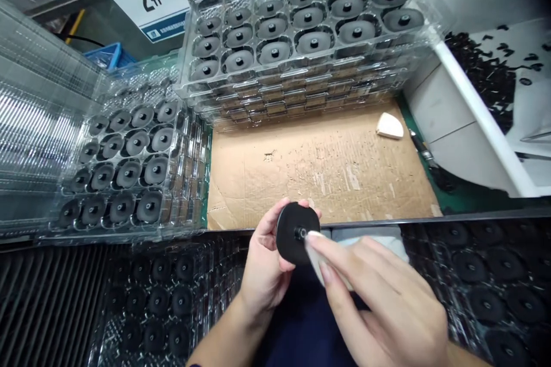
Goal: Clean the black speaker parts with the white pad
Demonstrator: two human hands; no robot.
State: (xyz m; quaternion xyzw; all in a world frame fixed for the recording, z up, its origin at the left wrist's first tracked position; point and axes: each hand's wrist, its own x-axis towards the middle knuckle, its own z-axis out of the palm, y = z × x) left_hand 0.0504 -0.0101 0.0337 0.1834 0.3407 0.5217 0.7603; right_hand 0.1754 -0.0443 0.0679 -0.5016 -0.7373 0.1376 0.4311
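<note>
My left hand (262, 266) grips a round black disc (293, 235) by its rim, its face turned up, with a small metal hub at the middle. My right hand (383, 298) comes in from the right, fingers pinched together at the disc's hub. A flat pale piece lies under those fingers; I cannot make out what it is. Both hands are low in the head view, just in front of the cardboard sheet (318, 166).
Clear plastic trays of the same black discs stand stacked at the back (301, 34) and at the left (124, 166). More trays lie low at the left (159, 298) and right (486, 281). A white bin (482, 120) holds small black parts. A white wedge (390, 126) rests on the cardboard.
</note>
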